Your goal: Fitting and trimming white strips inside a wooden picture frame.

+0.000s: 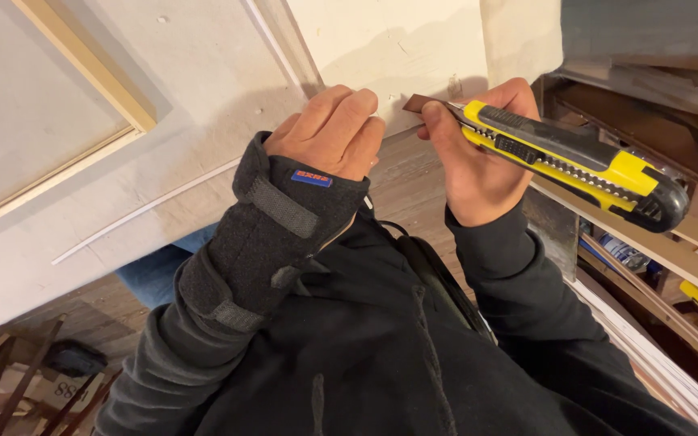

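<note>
My right hand [478, 161] grips a yellow and black utility knife [575, 157], its blade [423, 102] extended and pointing left against the bottom of a cream wall [389, 40]. My left hand [329, 133] wears a black wrist brace [272, 234] and is curled in a fist, its knuckles pressed on the wall's lower edge just left of the blade. It holds nothing that I can see. Both arms are in black sleeves.
A white panel with a wooden frame [82, 69] leans at the left. A thin white strip [139, 211] lies along the wall. Wooden boards and trim [656, 242] stack at the right. Scrap wood pieces [26, 387] lie on the floor at bottom left.
</note>
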